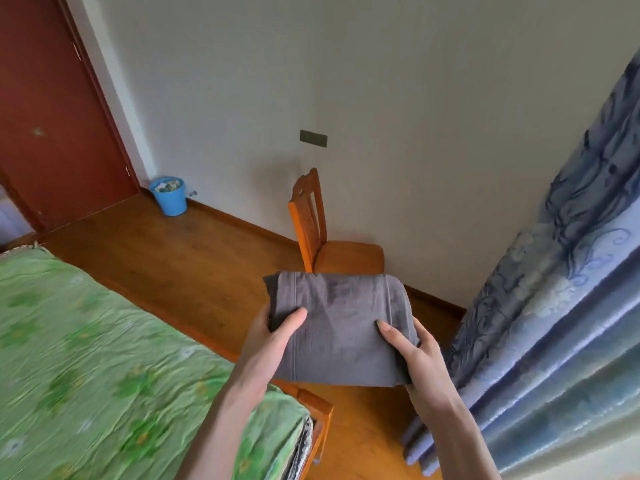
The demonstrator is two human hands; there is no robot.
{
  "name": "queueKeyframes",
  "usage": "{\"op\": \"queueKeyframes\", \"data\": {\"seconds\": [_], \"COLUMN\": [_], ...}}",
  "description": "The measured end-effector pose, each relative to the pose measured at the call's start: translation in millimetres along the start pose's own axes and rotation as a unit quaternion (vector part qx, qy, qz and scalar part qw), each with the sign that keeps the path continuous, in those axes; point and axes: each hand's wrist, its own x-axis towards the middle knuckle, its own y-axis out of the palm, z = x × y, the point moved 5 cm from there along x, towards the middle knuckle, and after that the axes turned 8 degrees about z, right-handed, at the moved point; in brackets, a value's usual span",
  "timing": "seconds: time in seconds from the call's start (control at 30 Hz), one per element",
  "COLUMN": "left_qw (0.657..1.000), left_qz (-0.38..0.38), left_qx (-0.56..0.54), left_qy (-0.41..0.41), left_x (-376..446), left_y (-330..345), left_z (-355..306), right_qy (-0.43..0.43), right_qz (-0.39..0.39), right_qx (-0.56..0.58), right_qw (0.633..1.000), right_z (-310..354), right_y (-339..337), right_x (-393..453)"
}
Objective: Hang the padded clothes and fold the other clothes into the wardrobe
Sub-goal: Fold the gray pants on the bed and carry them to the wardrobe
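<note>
Folded grey garment (337, 327), long axis fwd.

Folded garment (337, 327) held between both hands, above the floor (180, 261).
Bed (104, 358) left; chair (332, 244) behind garment, against wall; bucket (168, 195) far left by door (52, 116); curtain (554, 306) right.
</note>
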Motion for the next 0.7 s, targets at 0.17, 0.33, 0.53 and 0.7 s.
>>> {"op": "queueKeyframes", "data": {"seconds": [0.17,0.33,0.53,0.7], "left_qw": [0.999,0.997,0.991,0.98], "left_qz": [-0.035,-0.079,-0.132,-0.195], "left_qx": [-0.022,-0.021,-0.025,-0.045], "left_qy": [0.014,0.008,0.004,0.013], "left_x": [83.1,150.9,222.8,272.9], "left_y": [13.5,18.1,19.8,19.2], "left_z": [-20.8,-32.6,-48.7,-62.7], "right_qy": [-0.002,0.008,0.02,0.038], "right_qz": [0.037,0.068,0.13,0.208], "right_qx": [-0.008,-0.019,-0.032,-0.055], "right_qw": [0.999,0.997,0.991,0.976], "right_z": [36.1,63.8,77.6,86.2], "right_y": [-11.5,-20.8,-20.0,-12.2], "right_x": [95.3,180.4,284.5,375.7]}}
